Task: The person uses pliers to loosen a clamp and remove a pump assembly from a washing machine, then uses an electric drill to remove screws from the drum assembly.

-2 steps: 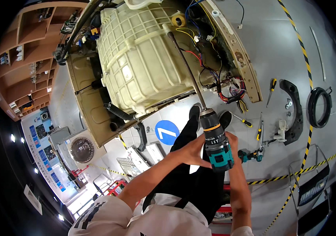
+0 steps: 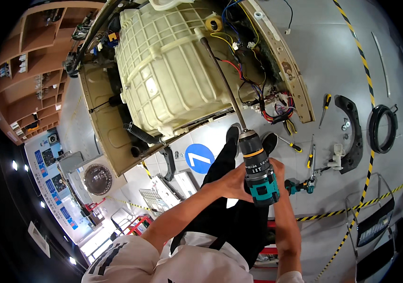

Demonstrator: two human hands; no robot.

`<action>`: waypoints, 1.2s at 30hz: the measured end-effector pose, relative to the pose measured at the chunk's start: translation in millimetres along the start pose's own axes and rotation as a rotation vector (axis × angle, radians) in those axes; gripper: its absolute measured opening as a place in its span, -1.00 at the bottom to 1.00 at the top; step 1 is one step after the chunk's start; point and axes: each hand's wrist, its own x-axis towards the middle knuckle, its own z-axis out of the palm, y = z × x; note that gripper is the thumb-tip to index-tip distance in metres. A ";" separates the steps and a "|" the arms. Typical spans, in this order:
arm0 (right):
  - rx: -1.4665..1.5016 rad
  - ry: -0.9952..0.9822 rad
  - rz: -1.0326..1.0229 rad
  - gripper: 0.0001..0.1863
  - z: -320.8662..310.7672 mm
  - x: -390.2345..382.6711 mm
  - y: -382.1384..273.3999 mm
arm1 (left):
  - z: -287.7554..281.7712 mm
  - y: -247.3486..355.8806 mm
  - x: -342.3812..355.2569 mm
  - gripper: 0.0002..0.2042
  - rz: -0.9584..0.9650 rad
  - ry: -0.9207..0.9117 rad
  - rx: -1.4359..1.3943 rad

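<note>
A teal and black cordless drill [image 2: 261,187] is held between my left hand [image 2: 232,183] and my right hand [image 2: 277,173], both wrapped round its body, with fingers partly hidden behind it. A long metal extension [image 2: 229,98] runs from its chuck to a pale raised fitting [image 2: 198,33] on the cream plastic tub [image 2: 163,85]. The tub sits in an opened appliance cabinet [image 2: 97,108]. Coloured wires [image 2: 272,112] and connectors lie along the tub's right side, near a yellow round component [image 2: 213,24].
Screwdrivers [image 2: 325,108], pliers [image 2: 290,126], a curved black weight [image 2: 351,158], a black ring [image 2: 381,127] and another teal tool [image 2: 310,186] lie on the tiled floor at right, with taped lines and a metal-framed object [image 2: 376,221]. Shelving [image 2: 36,37] and a second machine [image 2: 97,179] stand at left.
</note>
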 end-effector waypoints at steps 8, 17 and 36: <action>-0.052 0.060 -0.129 -0.91 2.9 7.9 0.1 | 9.5 0.2 16.0 -0.30 0.191 0.148 0.017; -0.062 0.061 -0.155 -0.91 0.0 11.1 -5.3 | 7.7 -10.2 15.0 -0.26 0.269 0.174 0.077; -0.116 0.079 -0.190 -0.83 1.5 12.1 -7.5 | 5.4 -11.0 13.1 -0.24 0.225 0.147 0.111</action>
